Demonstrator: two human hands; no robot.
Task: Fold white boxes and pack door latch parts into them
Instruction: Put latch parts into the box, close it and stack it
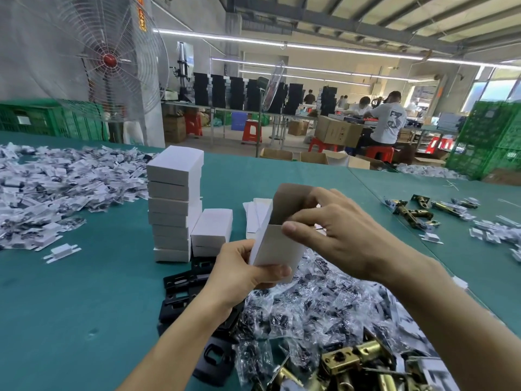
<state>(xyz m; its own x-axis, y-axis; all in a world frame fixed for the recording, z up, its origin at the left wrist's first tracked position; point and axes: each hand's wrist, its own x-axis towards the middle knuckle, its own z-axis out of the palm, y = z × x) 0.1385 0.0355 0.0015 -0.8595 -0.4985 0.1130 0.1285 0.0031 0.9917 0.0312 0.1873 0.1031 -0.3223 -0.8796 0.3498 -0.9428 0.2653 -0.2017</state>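
Hands both on white box (277, 248), upright above table (84, 292): L hand (248, 273) grips its lower end, R hand (338, 230) pinches open top rim. Brass latch parts (352, 361) lie below R forearm; closed-box stack (174, 204) at left.

Two hands hold an open white box (275, 249) above a green table (84, 292).
The left hand (242, 273) grips its lower end; the right hand (346, 235) pinches the open top edge. A stack of closed boxes (173, 204) stands behind, and black plates (183, 280), bagged parts (310, 300) and brass latches (352, 362) lie heaped below.
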